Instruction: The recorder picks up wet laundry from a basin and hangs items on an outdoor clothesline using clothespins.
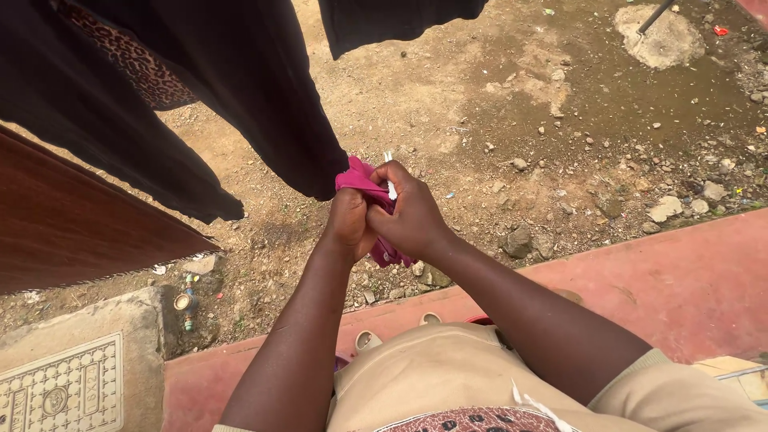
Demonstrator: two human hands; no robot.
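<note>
Magenta cloth (364,182) sat bunched between both hands | left hand (350,224) and right hand (410,214) fingers clamped on it, above dirt (480,120) | I judged a slack grip would drop it, soiling it.

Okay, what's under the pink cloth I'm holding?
Below the pink cloth, held by both hands, lies bare dirt ground with scattered stones. The patch straight beneath is covered by the hands and cloth.
</note>
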